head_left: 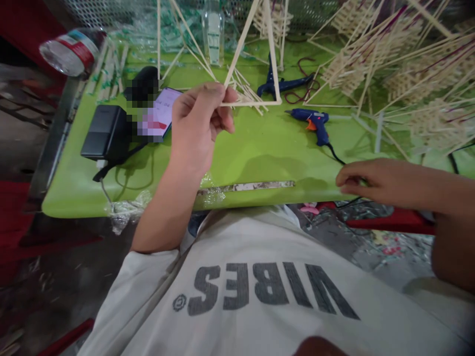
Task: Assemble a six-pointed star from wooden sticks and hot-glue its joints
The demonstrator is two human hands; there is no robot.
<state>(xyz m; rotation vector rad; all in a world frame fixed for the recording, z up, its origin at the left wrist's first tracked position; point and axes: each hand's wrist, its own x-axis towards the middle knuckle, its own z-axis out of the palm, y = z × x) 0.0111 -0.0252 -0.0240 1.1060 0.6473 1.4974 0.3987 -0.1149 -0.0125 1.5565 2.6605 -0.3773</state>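
My left hand [202, 116] is raised over the table, its thumb and fingers closed on one corner of a triangular frame of thin wooden sticks [275, 59]. The frame's lower stick runs level to the right, and its two long sides rise beyond the top of the view. Low over the front edge at the right is my right hand [361, 179], fingers curled together; whether it pinches anything is hidden. Between the hands lies a blue hot glue gun [313, 120] with an orange trigger, its cord running towards my right hand. Loose wooden sticks [247, 91] lie behind the frame.
Assembled stick structures [352, 69] crowd the right and back of the green table [256, 163]. A dark blue clamp-like tool [274, 81] and a clear bottle [213, 34] are behind. A black power bank [104, 131], a phone [158, 116] and a plastic bottle [72, 52] are left.
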